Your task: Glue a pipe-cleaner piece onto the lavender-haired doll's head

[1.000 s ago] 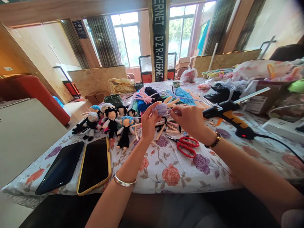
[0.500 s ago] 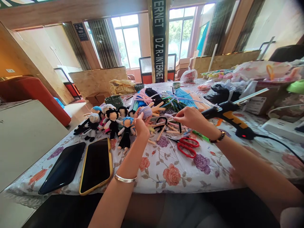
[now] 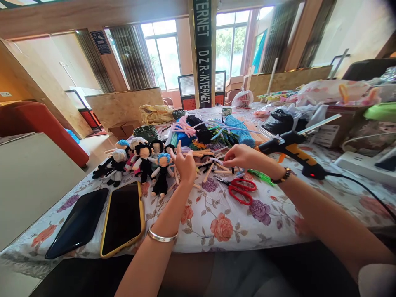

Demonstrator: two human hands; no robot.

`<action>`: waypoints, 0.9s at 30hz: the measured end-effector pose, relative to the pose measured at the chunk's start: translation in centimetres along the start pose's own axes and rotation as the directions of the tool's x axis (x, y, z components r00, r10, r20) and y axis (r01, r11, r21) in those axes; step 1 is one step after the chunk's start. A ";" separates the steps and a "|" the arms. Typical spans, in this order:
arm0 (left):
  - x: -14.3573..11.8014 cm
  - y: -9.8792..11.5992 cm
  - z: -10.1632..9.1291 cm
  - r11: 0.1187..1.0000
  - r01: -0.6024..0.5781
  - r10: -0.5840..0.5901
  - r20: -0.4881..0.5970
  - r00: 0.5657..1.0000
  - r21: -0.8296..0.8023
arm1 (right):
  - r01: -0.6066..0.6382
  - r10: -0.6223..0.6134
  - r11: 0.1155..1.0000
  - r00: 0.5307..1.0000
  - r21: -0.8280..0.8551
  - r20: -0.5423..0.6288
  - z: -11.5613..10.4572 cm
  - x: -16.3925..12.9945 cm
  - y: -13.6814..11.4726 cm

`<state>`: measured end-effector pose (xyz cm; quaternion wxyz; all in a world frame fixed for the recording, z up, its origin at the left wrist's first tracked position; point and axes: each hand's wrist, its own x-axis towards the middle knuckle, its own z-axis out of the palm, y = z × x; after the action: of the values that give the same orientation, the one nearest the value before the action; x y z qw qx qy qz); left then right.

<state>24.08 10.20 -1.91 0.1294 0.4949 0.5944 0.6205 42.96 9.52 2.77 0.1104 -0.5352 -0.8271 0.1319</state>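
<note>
Both my hands work low over a scatter of cut pipe-cleaner pieces on the flower-print worktop. My left hand sits at the 9 o'clock edge of the scatter, its grip loosely curled with one finger up; whether it pinches a piece I cannot tell, as the palm faces away. My right hand rests at the 3 o'clock edge, thumb and forefinger closed on a pale lilac stem.

I judge the hazards close. The glue gun, its red lamp lit, stands just at 3 o'clock of my right wrist with its nozzle turned toward my hand; a careless pull back could brush the tip or snag the cord. The red scissors lie near 6 o'clock of that hand, under my forearm's path. At 9 o'clock of my left hand the finished dolls lean in a row; a wide sweep could topple them onto the two phones nearer me.
</note>
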 end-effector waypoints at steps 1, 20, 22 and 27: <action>-0.3 0.5 -0.2 0.998 0.058 -0.058 -0.015 0.998 0.030 | 0.005 -0.005 1.000 1.000 0.010 0.005 0.0 0.0 0.0; -1.7 0.7 0.1 0.610 -0.763 0.559 0.565 0.606 0.215 | 0.081 -0.097 0.992 0.982 -0.101 -0.162 0.9 0.0 -0.3; -1.7 0.6 0.1 0.602 -0.764 0.554 0.568 0.609 0.231 | 0.080 -0.102 0.989 0.980 -0.126 -0.174 1.0 0.0 -0.6; -1.6 0.5 0.0 0.613 -0.738 0.524 0.553 0.648 0.283 | 0.170 -0.200 0.979 0.909 -0.113 -0.366 0.9 -0.9 -1.8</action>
<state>25.11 8.85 -2.20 -0.1087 0.8113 0.4677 0.3334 41.48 7.88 2.51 0.2575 -0.4737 -0.8421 -0.0165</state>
